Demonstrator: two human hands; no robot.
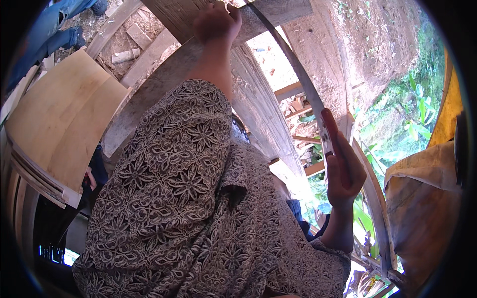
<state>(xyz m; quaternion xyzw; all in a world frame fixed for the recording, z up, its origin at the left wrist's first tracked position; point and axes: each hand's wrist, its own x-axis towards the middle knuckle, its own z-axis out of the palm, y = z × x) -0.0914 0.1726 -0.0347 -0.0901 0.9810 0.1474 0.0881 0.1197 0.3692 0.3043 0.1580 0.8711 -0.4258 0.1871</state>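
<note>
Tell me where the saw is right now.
In the head view, the saw is right of centre, its red handle held in the right hand; the blade runs up and left toward the plank near the left hand.

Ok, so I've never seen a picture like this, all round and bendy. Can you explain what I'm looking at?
There's no machine here, just a person's bare hands. It's one picture from a wide fisheye camera on their head, looking down, so straight edges curve near the rim. The patterned shirt is the wearer's own. Their right hand grips the red handle of a handsaw, whose long blade runs up to the top edge. Their left hand is at a wooden plank; its exact hold is unclear. Pale boards are stacked at the left, and wood scraps lie on the ground. The blue jeans at upper left belong to someone else.
</note>
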